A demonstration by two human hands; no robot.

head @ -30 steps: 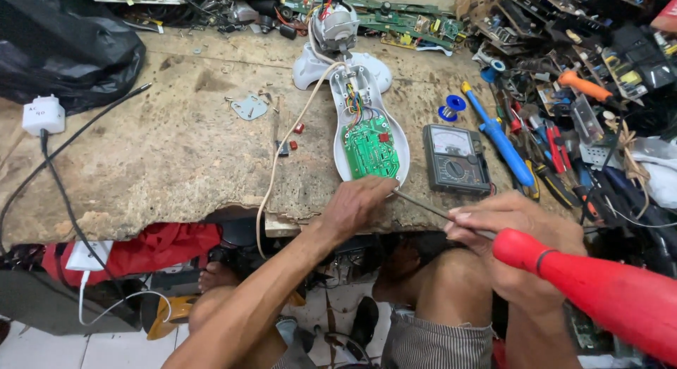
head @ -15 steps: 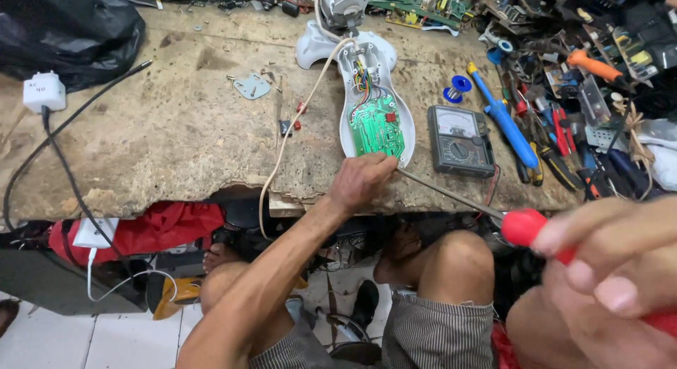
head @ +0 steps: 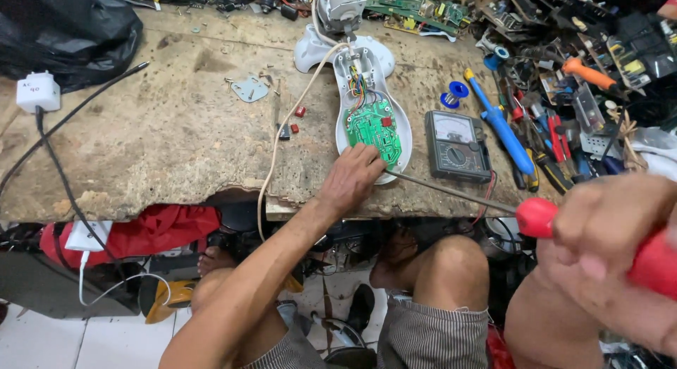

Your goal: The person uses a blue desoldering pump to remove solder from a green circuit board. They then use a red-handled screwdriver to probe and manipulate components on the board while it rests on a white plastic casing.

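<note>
Fingers of the left hand point(head: 350, 179) are pressing down on the lower edge of the green circuit board point(head: 373, 128), which is lying inside a white plastic housing point(head: 356, 69) on the worn workbench point(head: 141, 129). Near the camera, the right hand point(head: 613, 235) is gripping a red-handled screwdriver point(head: 539, 217), its shaft reaching toward the board. Just right of the housing an analog multimeter point(head: 457, 145) is lying, with a blue soldering iron point(head: 499, 122) beyond it.

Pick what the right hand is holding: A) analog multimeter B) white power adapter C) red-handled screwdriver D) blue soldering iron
C: the right hand grips the red-handled screwdriver, whose long shaft runs to the white casing's near end, below the green circuit board, where the left hand rests.
</note>
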